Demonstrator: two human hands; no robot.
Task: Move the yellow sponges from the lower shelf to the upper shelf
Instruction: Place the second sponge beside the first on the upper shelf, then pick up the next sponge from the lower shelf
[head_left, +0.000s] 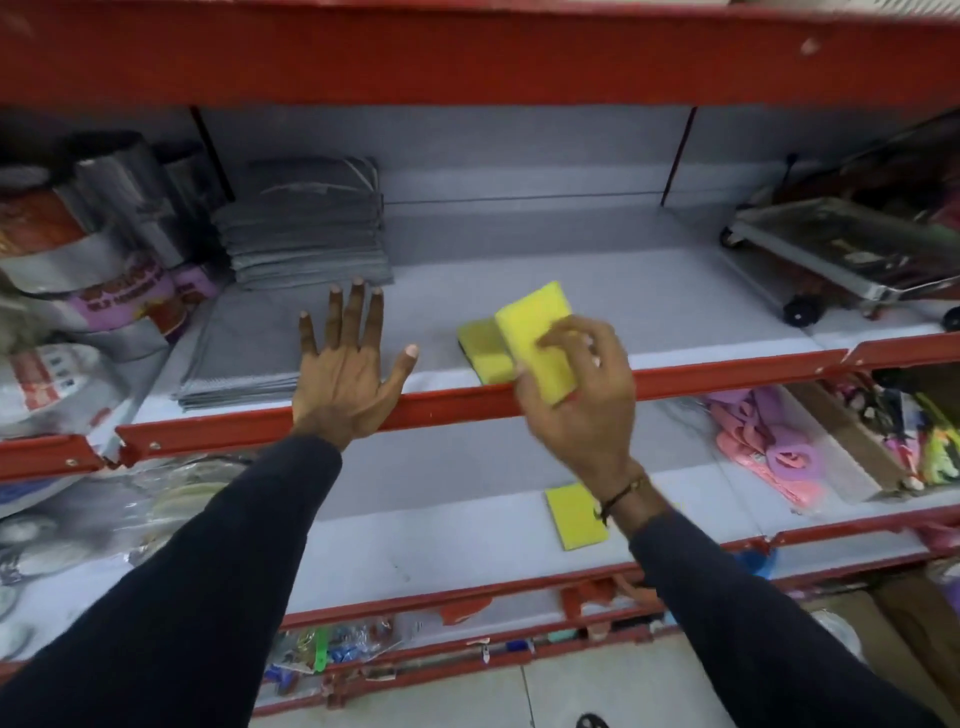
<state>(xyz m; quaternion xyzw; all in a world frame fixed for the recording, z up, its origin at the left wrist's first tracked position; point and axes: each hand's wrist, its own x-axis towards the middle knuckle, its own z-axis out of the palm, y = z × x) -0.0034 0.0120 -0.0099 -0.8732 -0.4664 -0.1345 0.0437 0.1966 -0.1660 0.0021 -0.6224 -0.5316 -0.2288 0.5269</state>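
Silvery foil rolls (88, 234) crowd the far left of the upper shelf (597, 291), and beside them sits a stack of folded grey cloths (306, 228) with flat grey mats (239, 364) lying in front. My left hand (348, 379) comes next, fingers spread wide and holding nothing, its palm over the red front rail (457, 405) of that shelf. Just right of it, one yellow sponge (483, 348) already lies flat on the upper shelf near the front edge, a dark scouring layer showing at its left side. My right hand (582, 389) grips a second yellow sponge (540, 343) between thumb and fingers, tilted upright above the rail and overlapping the lying one; I cannot tell whether they touch. Below my right wrist, a third yellow sponge (574, 514) rests flat on the lower shelf (415, 530). Farther right, a metal tray on small wheels (852, 260) stands on the upper shelf, and pink and purple plastic items (769, 452) lie on the lower one.
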